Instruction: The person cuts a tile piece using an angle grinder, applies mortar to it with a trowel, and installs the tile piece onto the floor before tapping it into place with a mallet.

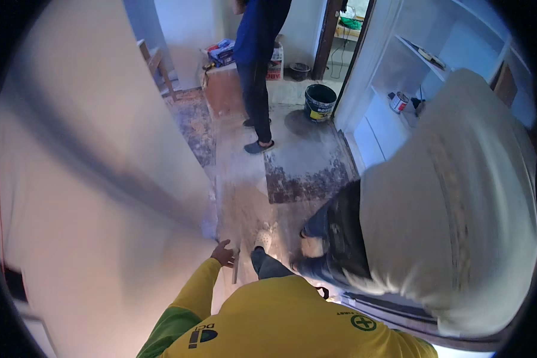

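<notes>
My left hand (pixel 222 255) hangs low beside the pale wall (pixel 77 227), with some fingers apart. A narrow grey bar (pixel 235 267) stands just right of it; I cannot tell whether they touch. My right hand is out of view. One of my feet, in a light shoe (pixel 262 237), is on the dusty floor.
A person in cream (pixel 441 203) bends close on my right before white shelves (pixel 417 53) holding a can. Another in dark clothes (pixel 253 77) stands ahead. A bucket (pixel 320 102), packages (pixel 221 52) and a step (pixel 224 89) lie farther forward, near a doorway.
</notes>
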A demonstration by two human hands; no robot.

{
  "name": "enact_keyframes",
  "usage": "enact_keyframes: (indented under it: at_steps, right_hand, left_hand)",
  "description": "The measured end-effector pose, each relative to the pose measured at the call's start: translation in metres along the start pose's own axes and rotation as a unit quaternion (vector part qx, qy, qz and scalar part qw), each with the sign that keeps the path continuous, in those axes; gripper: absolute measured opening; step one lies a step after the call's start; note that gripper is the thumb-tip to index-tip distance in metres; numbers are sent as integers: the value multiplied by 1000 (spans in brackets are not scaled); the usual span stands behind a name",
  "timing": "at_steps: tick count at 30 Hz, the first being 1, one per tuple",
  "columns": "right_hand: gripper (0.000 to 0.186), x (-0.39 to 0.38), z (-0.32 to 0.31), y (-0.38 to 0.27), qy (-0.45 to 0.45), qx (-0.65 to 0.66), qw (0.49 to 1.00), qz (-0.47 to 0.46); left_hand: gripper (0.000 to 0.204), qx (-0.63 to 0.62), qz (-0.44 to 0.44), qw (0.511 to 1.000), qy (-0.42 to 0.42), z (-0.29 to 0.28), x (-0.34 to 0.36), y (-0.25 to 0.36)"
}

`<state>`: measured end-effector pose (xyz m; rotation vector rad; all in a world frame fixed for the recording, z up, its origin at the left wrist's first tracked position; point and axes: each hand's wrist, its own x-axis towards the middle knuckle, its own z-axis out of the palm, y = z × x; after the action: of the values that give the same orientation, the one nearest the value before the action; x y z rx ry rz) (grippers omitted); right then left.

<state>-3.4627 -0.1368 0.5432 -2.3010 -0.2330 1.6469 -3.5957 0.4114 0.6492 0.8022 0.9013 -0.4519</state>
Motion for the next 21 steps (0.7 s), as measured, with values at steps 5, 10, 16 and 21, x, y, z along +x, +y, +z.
enact_keyframes:
  at_steps: [5,10,16,21]
  right_hand:
    - [42,46,-89,-86,68,42,997,3]
    - [42,68,-176,-162,152,255,954,34]
    - [43,99,-242,-198,184,332,919,105]
    - [43,151,-284,-221,140,202,958,152]
  left_hand:
    - [61,67,102,989,82,31,22,146]
    - [57,71,89,993,23,42,102,289]
    - [40,145,72,987,-27,136,221,463]
    - [41,115,32,990,-76,197,330,577]
